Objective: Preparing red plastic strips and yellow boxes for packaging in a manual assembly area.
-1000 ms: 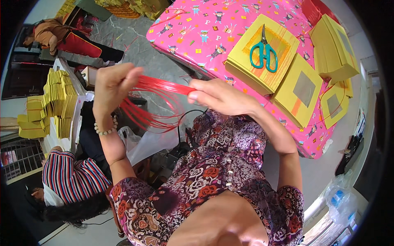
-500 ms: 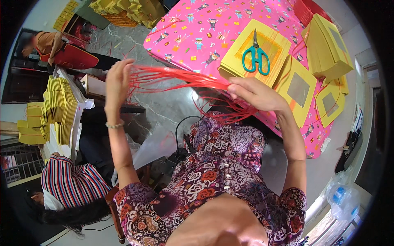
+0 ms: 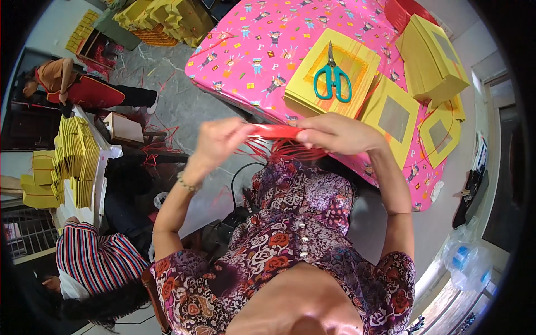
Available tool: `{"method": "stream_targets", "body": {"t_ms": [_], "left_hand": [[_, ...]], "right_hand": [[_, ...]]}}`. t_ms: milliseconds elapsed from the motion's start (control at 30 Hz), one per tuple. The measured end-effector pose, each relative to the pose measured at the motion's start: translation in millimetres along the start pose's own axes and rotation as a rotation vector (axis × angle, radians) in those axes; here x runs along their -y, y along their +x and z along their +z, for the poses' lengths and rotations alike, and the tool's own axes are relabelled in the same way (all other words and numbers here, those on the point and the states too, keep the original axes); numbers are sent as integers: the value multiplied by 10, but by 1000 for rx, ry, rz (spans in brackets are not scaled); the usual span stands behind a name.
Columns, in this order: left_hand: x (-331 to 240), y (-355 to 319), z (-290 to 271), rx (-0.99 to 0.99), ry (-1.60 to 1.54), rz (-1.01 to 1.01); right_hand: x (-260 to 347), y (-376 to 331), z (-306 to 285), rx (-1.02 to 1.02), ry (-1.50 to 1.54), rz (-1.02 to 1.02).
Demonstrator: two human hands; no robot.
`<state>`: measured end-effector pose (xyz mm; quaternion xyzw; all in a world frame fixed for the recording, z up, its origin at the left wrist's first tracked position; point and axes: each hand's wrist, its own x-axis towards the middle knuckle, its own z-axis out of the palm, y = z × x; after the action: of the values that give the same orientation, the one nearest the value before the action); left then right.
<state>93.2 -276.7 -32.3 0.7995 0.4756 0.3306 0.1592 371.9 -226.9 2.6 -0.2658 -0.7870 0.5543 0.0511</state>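
A bundle of thin red plastic strands [image 3: 275, 132] stretches between my hands in front of my chest. My left hand [image 3: 221, 140], with a beaded bracelet at the wrist, is closed on its left end. My right hand [image 3: 340, 134] grips the other end, thumb along the strands. Loose strand ends hang below both hands. Just beyond my right hand, a stack of yellow paper pieces [image 3: 301, 96] lies on the pink patterned table [image 3: 237, 70]. Green-handled scissors [image 3: 333, 81] rest on top of that stack.
Yellow boxes with grey windows [image 3: 432, 61] stand at the table's right side. To the left, folded yellow stacks [image 3: 75, 145] cover a white table. One person in a striped top [image 3: 100, 254] sits there; another in a red apron [image 3: 92, 92] is farther off. A clear plastic bag [image 3: 466, 265] lies at right.
My left hand has moved right and down, closer to my right hand. The strands between them, formerly spread long, are now gathered into a short, tight bundle.
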Motion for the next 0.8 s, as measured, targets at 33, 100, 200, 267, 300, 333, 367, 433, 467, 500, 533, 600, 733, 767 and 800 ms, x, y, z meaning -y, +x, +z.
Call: {"method": "stream_targets", "body": {"t_ms": [33, 100, 200, 267, 300, 333, 367, 433, 467, 500, 533, 600, 733, 767, 800], "left_hand": [[179, -67, -93, -52, 26, -26], [591, -190, -246, -136, 147, -64], [820, -252, -248, -134, 129, -71], [942, -292, -260, 35, 184, -227], [890, -215, -249, 37, 183, -220], [804, -112, -244, 19, 231, -69], [730, -30, -237, 1, 278, 84], [544, 81, -200, 48, 204, 103], [374, 164, -133, 32, 152, 139], [158, 254, -72, 103, 53, 190], [-37, 318, 8, 174, -47, 239], [-291, 359, 197, 304, -152, 248], [-299, 255, 362, 233, -108, 127], [-325, 236, 337, 259, 32, 129], [-337, 221, 316, 280, 172, 130]], "right_hand": [[6, -72, -71, 23, 103, 98], [-110, -251, -215, 16, 81, 107], [-152, -306, -281, -14, -33, 111], [-182, -301, -263, -37, -126, 110], [-244, -275, -238, -111, -209, 9], [-235, -227, -214, -182, -292, -94], [-188, -206, -208, -186, -293, -93], [93, -131, -158, -114, -363, 43], [126, -63, -87, -160, -461, 80], [168, -2, -29, -167, -462, 84], [198, 65, 21, -175, -498, 84], [110, 147, 93, -231, -527, -11], [72, 170, 84, -132, -411, -37], [56, 166, 61, -138, -414, -34], [44, 153, 30, -68, -386, -84]]}}
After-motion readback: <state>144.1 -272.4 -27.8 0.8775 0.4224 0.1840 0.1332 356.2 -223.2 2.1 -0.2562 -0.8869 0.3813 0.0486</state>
